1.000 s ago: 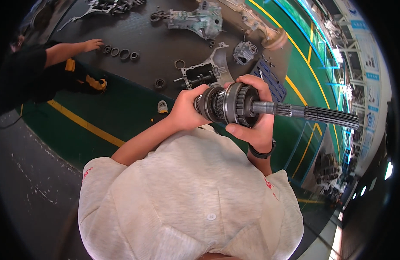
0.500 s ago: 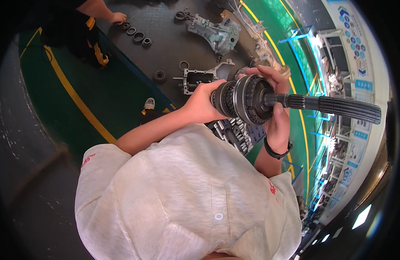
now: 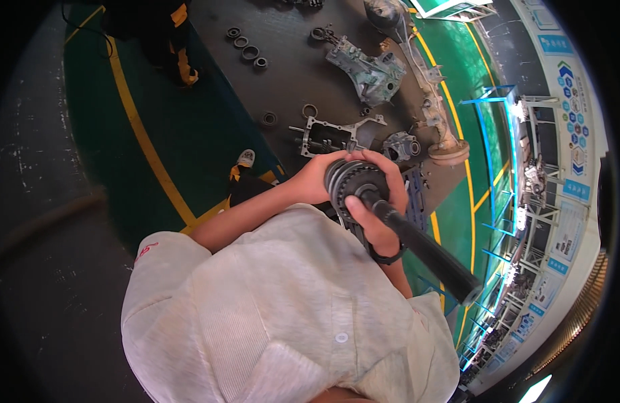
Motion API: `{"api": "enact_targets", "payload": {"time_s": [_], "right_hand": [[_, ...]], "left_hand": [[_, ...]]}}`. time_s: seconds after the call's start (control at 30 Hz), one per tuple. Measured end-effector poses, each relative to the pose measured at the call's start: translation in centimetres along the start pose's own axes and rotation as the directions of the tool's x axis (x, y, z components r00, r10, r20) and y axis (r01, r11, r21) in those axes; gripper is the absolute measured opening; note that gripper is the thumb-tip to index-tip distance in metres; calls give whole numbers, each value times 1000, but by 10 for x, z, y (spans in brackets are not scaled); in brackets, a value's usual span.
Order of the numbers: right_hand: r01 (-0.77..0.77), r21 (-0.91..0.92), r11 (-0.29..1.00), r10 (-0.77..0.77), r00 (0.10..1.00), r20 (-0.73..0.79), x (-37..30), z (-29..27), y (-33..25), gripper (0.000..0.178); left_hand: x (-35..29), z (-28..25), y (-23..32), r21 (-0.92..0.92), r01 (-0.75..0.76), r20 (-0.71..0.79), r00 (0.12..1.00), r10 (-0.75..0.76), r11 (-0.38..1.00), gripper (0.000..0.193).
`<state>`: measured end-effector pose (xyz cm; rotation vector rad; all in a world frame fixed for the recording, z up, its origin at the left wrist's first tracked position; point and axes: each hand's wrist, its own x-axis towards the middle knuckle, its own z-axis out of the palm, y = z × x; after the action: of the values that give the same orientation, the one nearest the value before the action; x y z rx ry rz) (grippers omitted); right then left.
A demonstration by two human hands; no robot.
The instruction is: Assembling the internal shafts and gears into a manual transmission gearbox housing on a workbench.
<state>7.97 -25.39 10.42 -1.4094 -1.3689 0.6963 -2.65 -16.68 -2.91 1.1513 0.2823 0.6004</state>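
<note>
A transmission shaft with gears (image 3: 424, 248) is held up in front of my chest, its dark splined end slanting toward the lower right. My left hand (image 3: 313, 178) is closed around the gear end from the left; most of its fingers are hidden behind the gears. From the right, my right hand (image 3: 380, 232) wraps the toothed gear cluster, fingers over the far side and thumb across the near face beside the shaft. Just beyond the gears lies an open metal gearbox housing (image 3: 315, 129) on the dark table.
The dark table (image 3: 283, 67) carries a larger gearbox casing (image 3: 370, 70), a smaller casting (image 3: 401, 146), several bearing rings (image 3: 250, 52) and a long axle-like part (image 3: 431, 101). A person's dark trouser leg (image 3: 180, 50) shows upper left. Blue frames (image 3: 488, 134) line the right.
The shaft's free end has swung from pointing right to pointing lower right, and both hands turned with it. The view has shifted. Another person's hand near the rings has left the picture.
</note>
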Motion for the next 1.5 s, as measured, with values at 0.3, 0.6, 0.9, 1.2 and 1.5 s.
{"api": "enact_targets", "payload": {"time_s": [0.3, 0.6, 0.9, 1.2, 1.5], "right_hand": [[-234, 182, 955, 201, 963, 181, 4, -2, 20, 68], [-469, 432, 770, 423, 883, 204, -8, -6, 19, 75], [-481, 740, 471, 565, 808, 166, -44, 17, 40, 96], [-396, 820, 414, 630, 775, 56, -60, 33, 49, 102], [-232, 915, 331, 676, 735, -58, -76, 48, 59, 99]], "left_hand": [[-19, -26, -3, 233, 29, -89, 996, -9, 972, 51], [-7, -29, -8, 128, 11, 98, 995, -24, 992, 52], [4, -31, 6, 202, -15, 242, 970, -35, 979, 46], [9, -35, 0, 371, 48, 322, 930, -177, 928, 68], [18, -38, 1, 519, 111, 413, 836, -362, 847, 69]]}}
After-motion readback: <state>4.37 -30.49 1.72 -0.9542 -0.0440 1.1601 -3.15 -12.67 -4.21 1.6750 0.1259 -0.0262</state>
